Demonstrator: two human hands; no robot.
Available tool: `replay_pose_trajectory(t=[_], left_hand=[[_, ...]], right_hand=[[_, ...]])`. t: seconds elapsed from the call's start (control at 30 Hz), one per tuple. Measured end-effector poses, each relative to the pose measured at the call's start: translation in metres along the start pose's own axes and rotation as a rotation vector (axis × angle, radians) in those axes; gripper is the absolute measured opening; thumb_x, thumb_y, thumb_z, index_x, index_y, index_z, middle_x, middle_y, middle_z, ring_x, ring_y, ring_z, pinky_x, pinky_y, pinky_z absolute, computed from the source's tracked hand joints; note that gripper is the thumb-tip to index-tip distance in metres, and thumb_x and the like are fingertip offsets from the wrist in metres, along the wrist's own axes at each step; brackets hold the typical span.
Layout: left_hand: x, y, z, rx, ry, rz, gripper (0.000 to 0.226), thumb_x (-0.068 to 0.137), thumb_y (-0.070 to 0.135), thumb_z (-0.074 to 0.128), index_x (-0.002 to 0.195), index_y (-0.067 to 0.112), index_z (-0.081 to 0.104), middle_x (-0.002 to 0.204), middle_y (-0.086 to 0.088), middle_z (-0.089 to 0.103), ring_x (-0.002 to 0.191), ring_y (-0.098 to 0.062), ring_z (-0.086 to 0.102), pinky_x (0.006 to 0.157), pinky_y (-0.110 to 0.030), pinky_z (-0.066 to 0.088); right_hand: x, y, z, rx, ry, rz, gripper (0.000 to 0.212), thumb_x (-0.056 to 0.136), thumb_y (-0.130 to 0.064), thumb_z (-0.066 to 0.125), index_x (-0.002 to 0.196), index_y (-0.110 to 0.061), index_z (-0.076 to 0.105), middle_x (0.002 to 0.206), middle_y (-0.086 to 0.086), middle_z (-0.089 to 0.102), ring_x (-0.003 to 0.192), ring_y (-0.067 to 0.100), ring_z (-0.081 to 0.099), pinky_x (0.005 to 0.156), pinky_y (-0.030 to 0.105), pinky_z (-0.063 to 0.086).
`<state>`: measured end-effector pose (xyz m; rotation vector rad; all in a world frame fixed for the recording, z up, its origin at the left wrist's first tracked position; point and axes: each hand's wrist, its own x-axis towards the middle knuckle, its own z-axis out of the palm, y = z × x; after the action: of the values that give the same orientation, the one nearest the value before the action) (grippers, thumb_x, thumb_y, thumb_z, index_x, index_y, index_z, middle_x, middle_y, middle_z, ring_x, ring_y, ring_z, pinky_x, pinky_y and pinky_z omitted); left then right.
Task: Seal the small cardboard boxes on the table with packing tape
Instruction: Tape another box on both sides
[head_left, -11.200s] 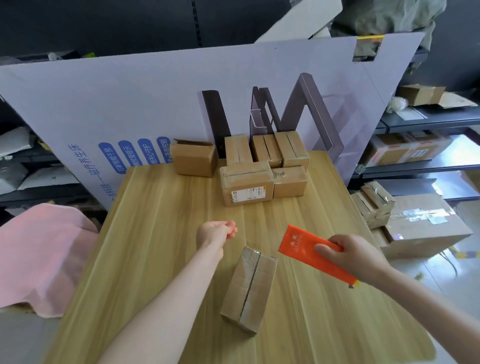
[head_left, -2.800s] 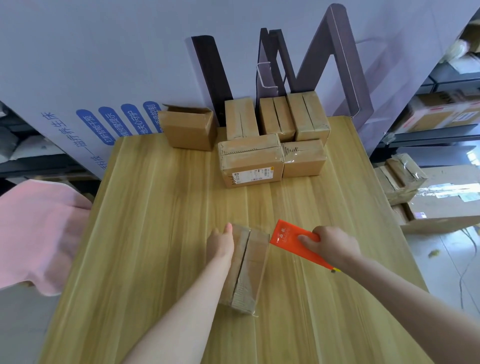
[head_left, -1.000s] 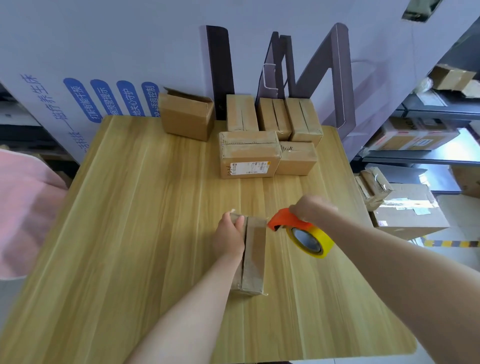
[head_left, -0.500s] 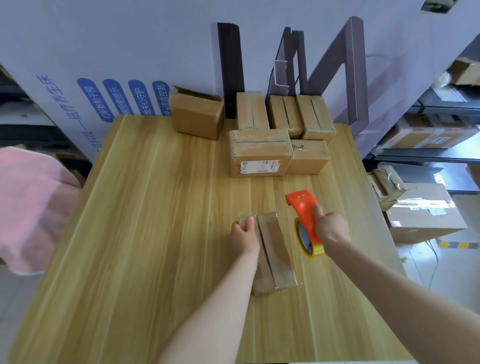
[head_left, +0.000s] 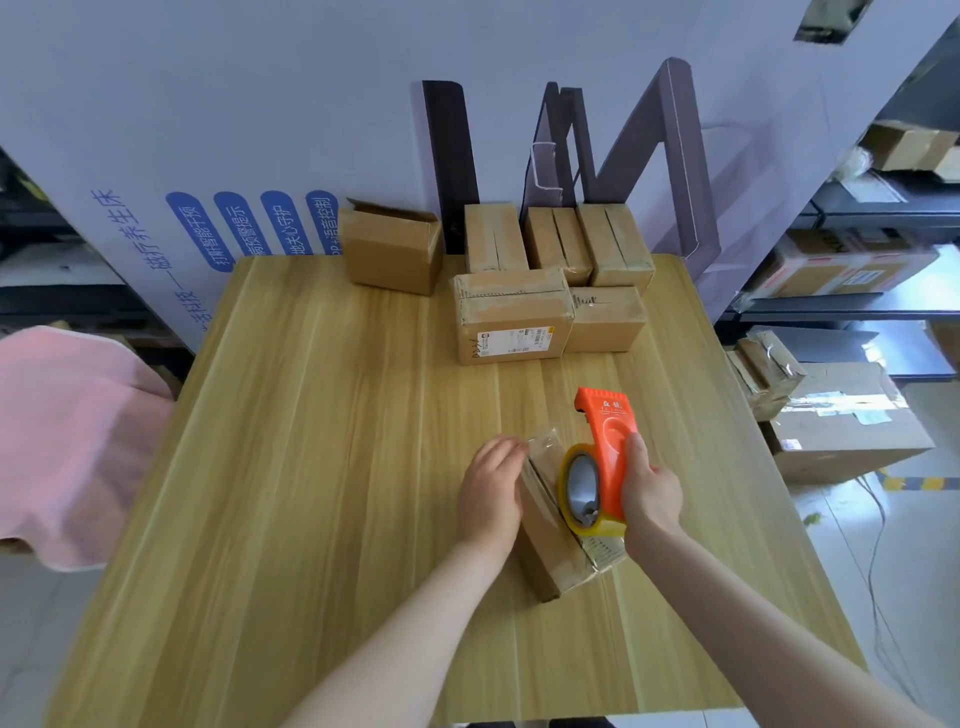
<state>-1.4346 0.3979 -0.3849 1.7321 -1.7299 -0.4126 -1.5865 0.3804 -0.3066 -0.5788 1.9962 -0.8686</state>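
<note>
1. Steadying the box (head_left: 550, 551) with my left hand (head_left: 491, 491), I am laying my palm along its left side and curling my fingers onto its far corner.
2. I am gripping the orange dispenser (head_left: 605, 447) in my right hand (head_left: 649, 491). My thumb is lying on its flat face and my other fingers are wrapping behind it, out of sight.
3. The dispenser is standing on edge over the top of the box. Its yellow roll (head_left: 582, 488) is sitting low on the left and its head is pointing away, past the box's far end. I cannot tell whether the roll is touching the cardboard.
4. The box is lying right of the middle of the table (head_left: 311, 467), its long side running near to far. Clear tape (head_left: 543, 441) is shining at the far corner and crinkling at the near right end.
5. More boxes are sitting at the far edge. An open box (head_left: 392, 249) is on the left, a labelled box (head_left: 511, 317) is right of it, and a plain box (head_left: 605, 319) is touching that one. Three taped boxes (head_left: 558, 239) are lining up behind.
6. A pink cloth (head_left: 67, 431) is hanging left of the table and a printed board (head_left: 260, 104) is leaning behind it. Shelves (head_left: 857, 306) and cartons (head_left: 841, 421) are standing to the right.
</note>
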Motion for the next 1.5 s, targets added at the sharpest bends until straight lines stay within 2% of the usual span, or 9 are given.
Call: replay_pose_trajectory(t=[0.13, 0.43, 0.57, 0.77, 0.9, 1.0, 1.13, 1.33, 1.5], left_hand=[[0.022, 0.008, -0.009, 0.012, -0.315, -0.099, 0.038, 0.098, 0.008, 0.044, 0.135, 0.014, 0.054, 0.141, -0.001, 0.051, 0.132, -0.019, 0.043, 0.109, -0.029, 0.035], [0.052, 0.012, -0.023, 0.176, -0.578, -0.254, 0.052, 0.094, 0.014, 0.045, 0.140, 0.039, 0.043, 0.139, 0.013, 0.051, 0.121, -0.018, 0.054, 0.085, -0.026, 0.046], [0.051, 0.018, -0.024, 0.144, -0.562, -0.399, 0.042, 0.094, 0.023, 0.041, 0.128, 0.044, 0.053, 0.124, 0.013, 0.062, 0.103, -0.017, 0.061, 0.071, -0.024, 0.044], [0.004, 0.026, -0.018, 0.130, -0.458, -0.574, 0.048, 0.097, 0.032, 0.040, 0.144, 0.039, 0.036, 0.131, 0.010, 0.058, 0.114, -0.021, 0.059, 0.090, -0.028, 0.047], [0.014, 0.022, -0.022, 0.163, -0.474, -0.492, 0.044, 0.092, 0.029, 0.049, 0.135, 0.031, 0.045, 0.126, 0.004, 0.059, 0.118, -0.024, 0.056, 0.089, -0.029, 0.048], [0.031, 0.013, -0.022, 0.086, -0.414, -0.470, 0.053, 0.090, 0.031, 0.059, 0.141, 0.027, 0.044, 0.137, 0.005, 0.053, 0.126, -0.019, 0.050, 0.096, -0.033, 0.047], [0.041, 0.012, -0.015, -0.009, -0.421, -0.396, 0.032, 0.091, 0.020, 0.057, 0.121, 0.030, 0.062, 0.115, 0.007, 0.067, 0.097, -0.015, 0.064, 0.079, -0.030, 0.053], [0.060, 0.014, -0.017, 0.232, -0.636, -0.265, 0.036, 0.084, 0.009, 0.048, 0.106, 0.036, 0.056, 0.110, 0.010, 0.053, 0.087, -0.021, 0.059, 0.058, -0.026, 0.041], [0.071, 0.016, -0.010, 0.427, -0.761, -0.167, 0.037, 0.086, 0.014, 0.041, 0.105, 0.042, 0.057, 0.113, 0.005, 0.048, 0.087, -0.022, 0.057, 0.057, -0.026, 0.039]], right_hand=[[0.002, 0.003, -0.004, 0.020, -0.001, 0.013, 0.057, 0.092, -0.060, 0.043, 0.070, -0.008, 0.054, 0.070, 0.010, 0.055, 0.059, 0.021, 0.052, 0.054, 0.029, 0.041], [0.006, 0.007, -0.012, 0.096, -0.006, 0.060, 0.054, 0.095, -0.055, 0.042, 0.068, -0.009, 0.050, 0.063, 0.006, 0.048, 0.054, 0.018, 0.046, 0.050, 0.028, 0.035], [0.007, 0.007, -0.007, 0.076, -0.013, -0.026, 0.056, 0.094, -0.053, 0.045, 0.061, -0.009, 0.049, 0.059, 0.006, 0.049, 0.054, 0.020, 0.046, 0.052, 0.028, 0.037], [0.005, 0.008, 0.006, -0.025, -0.039, -0.224, 0.056, 0.094, -0.052, 0.045, 0.055, -0.012, 0.047, 0.055, 0.004, 0.050, 0.053, 0.021, 0.047, 0.057, 0.034, 0.038], [0.005, 0.009, -0.001, 0.040, -0.058, -0.213, 0.055, 0.094, -0.052, 0.047, 0.060, -0.010, 0.051, 0.057, 0.006, 0.052, 0.053, 0.020, 0.047, 0.056, 0.033, 0.038], [0.007, 0.014, -0.009, 0.088, -0.040, -0.179, 0.054, 0.095, -0.051, 0.047, 0.064, -0.007, 0.051, 0.060, 0.008, 0.052, 0.055, 0.021, 0.047, 0.055, 0.031, 0.038], [0.007, 0.017, -0.009, 0.102, -0.054, -0.184, 0.052, 0.096, -0.048, 0.046, 0.065, -0.007, 0.051, 0.061, 0.008, 0.052, 0.054, 0.020, 0.047, 0.054, 0.029, 0.037], [0.007, 0.023, -0.009, 0.129, -0.059, -0.193, 0.050, 0.097, -0.048, 0.045, 0.069, -0.007, 0.050, 0.061, 0.007, 0.051, 0.055, 0.020, 0.046, 0.054, 0.030, 0.037], [0.008, 0.022, -0.010, 0.147, -0.049, -0.180, 0.051, 0.097, -0.048, 0.044, 0.065, -0.009, 0.050, 0.059, 0.006, 0.050, 0.054, 0.020, 0.046, 0.054, 0.030, 0.037]])
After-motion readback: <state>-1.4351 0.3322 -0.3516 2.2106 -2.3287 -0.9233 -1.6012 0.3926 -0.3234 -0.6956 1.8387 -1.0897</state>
